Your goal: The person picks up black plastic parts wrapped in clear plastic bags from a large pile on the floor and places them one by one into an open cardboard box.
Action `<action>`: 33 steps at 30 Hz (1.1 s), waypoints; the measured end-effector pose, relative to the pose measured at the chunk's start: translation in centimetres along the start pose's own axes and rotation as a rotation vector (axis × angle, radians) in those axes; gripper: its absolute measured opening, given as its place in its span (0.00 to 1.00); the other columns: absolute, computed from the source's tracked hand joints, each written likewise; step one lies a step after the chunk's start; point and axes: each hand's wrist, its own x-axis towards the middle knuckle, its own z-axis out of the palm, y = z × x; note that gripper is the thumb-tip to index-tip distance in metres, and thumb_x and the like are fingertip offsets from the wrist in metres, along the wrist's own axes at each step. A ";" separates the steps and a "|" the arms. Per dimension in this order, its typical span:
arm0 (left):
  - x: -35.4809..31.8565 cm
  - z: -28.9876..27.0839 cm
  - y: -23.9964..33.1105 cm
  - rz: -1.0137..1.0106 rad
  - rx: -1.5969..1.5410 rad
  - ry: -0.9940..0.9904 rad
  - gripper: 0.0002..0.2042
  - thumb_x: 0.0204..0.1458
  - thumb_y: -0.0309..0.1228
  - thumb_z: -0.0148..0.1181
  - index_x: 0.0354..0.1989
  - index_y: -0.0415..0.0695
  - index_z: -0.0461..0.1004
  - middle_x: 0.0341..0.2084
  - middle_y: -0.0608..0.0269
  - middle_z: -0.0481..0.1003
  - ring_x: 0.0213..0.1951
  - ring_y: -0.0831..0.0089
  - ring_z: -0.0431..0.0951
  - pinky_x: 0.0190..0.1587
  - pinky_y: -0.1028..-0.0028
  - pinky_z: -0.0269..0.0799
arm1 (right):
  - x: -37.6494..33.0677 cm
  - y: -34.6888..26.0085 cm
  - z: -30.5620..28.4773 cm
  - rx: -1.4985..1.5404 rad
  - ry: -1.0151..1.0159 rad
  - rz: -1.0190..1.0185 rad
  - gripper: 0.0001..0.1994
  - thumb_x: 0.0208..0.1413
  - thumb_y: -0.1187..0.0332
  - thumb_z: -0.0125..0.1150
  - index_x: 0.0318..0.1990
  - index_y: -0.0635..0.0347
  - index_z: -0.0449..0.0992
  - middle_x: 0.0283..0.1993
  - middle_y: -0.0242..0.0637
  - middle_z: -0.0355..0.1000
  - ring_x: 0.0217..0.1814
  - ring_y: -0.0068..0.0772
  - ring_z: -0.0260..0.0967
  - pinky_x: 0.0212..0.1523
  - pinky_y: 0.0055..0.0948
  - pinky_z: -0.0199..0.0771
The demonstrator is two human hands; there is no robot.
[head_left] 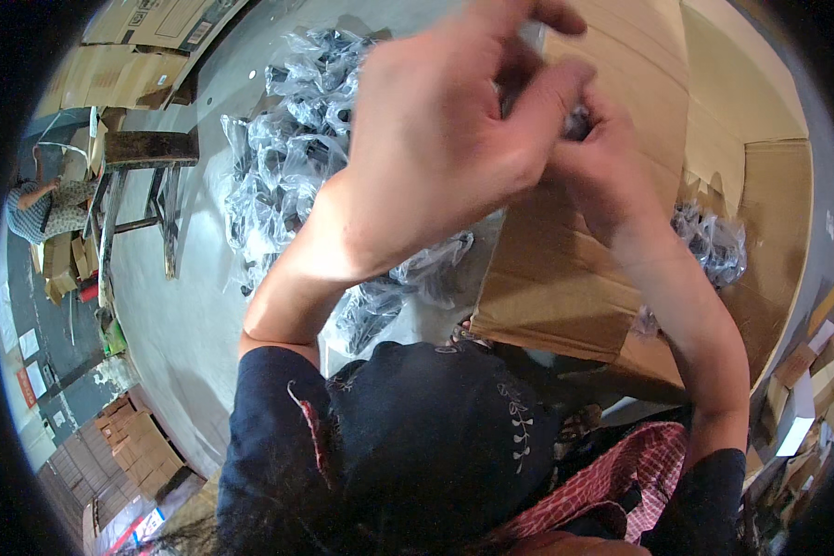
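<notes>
Even, diffuse indoor light, moderately bright; soft shadow beneath the raised hands. Glare on the clear plastic bags [287, 157]. Motion blur at the fingers [547, 37]. Strong fisheye curvature, black vignette around the rim.

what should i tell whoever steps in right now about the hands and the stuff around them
Left hand: raised over the open cardboard box, fingers curled, meeting the right hand.
Right hand: pinching a small dark item in clear wrap together with the left; its grip is mostly hidden.
Pile of clear-bagged dark parts: on the floor to the left of the box.
More bagged parts: lying inside the box.
Done: some bags are in the box. Left: the floor pile.
</notes>
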 end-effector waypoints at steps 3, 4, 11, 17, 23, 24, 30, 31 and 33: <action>-1.3 2.0 -2.7 0.209 -0.123 0.641 0.13 0.54 0.23 0.61 0.49 0.38 0.73 0.40 0.51 0.79 0.39 0.76 0.80 0.40 0.78 0.76 | 1.7 1.3 -2.2 0.362 0.057 0.038 0.14 0.51 0.65 0.67 0.46 0.56 0.78 0.40 0.34 0.78 0.45 0.25 0.75 0.49 0.29 0.74; -1.7 1.9 -4.1 0.323 -0.200 0.788 0.13 0.54 0.24 0.63 0.48 0.38 0.74 0.40 0.52 0.79 0.38 0.76 0.80 0.41 0.77 0.77 | 2.3 1.6 -4.1 0.495 0.088 0.054 0.13 0.52 0.64 0.65 0.46 0.55 0.78 0.39 0.34 0.78 0.43 0.25 0.75 0.49 0.28 0.74; -12.9 4.8 -18.4 -0.489 0.562 0.061 0.40 0.49 0.49 0.68 0.62 0.33 0.61 0.56 0.38 0.68 0.53 0.53 0.74 0.58 0.62 0.67 | -0.6 -7.2 -16.4 0.380 0.669 -0.209 0.16 0.61 0.63 0.55 0.52 0.61 0.75 0.49 0.37 0.76 0.53 0.34 0.72 0.53 0.35 0.72; -14.7 9.5 -23.9 -0.449 0.498 -0.075 0.30 0.46 0.43 0.69 0.56 0.42 0.69 0.46 0.45 0.75 0.44 0.49 0.77 0.46 0.63 0.73 | -3.0 -4.7 -28.7 -0.503 0.877 -0.313 0.18 0.57 0.59 0.62 0.50 0.59 0.78 0.46 0.38 0.77 0.52 0.31 0.72 0.55 0.32 0.68; -14.4 10.5 -26.2 -0.379 0.451 -0.095 0.13 0.47 0.33 0.64 0.38 0.40 0.75 0.30 0.48 0.77 0.33 0.49 0.78 0.35 0.61 0.73 | -2.0 2.5 -27.3 -1.382 0.512 0.093 0.23 0.49 0.50 0.68 0.46 0.57 0.79 0.41 0.44 0.79 0.42 0.38 0.77 0.46 0.36 0.76; -14.2 10.5 -25.6 -0.408 0.443 -0.115 0.12 0.47 0.32 0.63 0.38 0.40 0.75 0.30 0.48 0.77 0.33 0.50 0.78 0.35 0.62 0.73 | -1.7 3.7 -26.7 -1.485 0.441 0.191 0.24 0.49 0.50 0.68 0.47 0.57 0.78 0.42 0.45 0.78 0.43 0.40 0.77 0.47 0.38 0.76; -15.3 9.0 -24.7 -0.294 0.317 0.059 0.09 0.50 0.24 0.64 0.39 0.39 0.76 0.26 0.60 0.75 0.27 0.76 0.71 0.33 0.76 0.69 | -2.2 9.9 -25.2 -1.316 0.072 0.129 0.25 0.51 0.49 0.64 0.52 0.54 0.77 0.44 0.51 0.76 0.48 0.55 0.73 0.50 0.47 0.73; -15.1 8.8 -23.1 -0.354 0.260 0.124 0.08 0.51 0.24 0.64 0.38 0.39 0.76 0.26 0.63 0.74 0.28 0.78 0.70 0.33 0.77 0.68 | -2.6 10.5 -25.1 -1.290 0.065 0.120 0.25 0.51 0.49 0.64 0.52 0.54 0.77 0.45 0.51 0.76 0.49 0.56 0.73 0.50 0.47 0.73; -14.9 7.0 -22.7 -0.432 0.150 0.266 0.06 0.53 0.25 0.63 0.38 0.39 0.76 0.26 0.71 0.73 0.29 0.82 0.69 0.32 0.79 0.67 | -1.9 8.9 -24.0 -1.291 0.068 0.096 0.24 0.51 0.50 0.63 0.51 0.54 0.77 0.44 0.51 0.76 0.49 0.56 0.73 0.49 0.47 0.74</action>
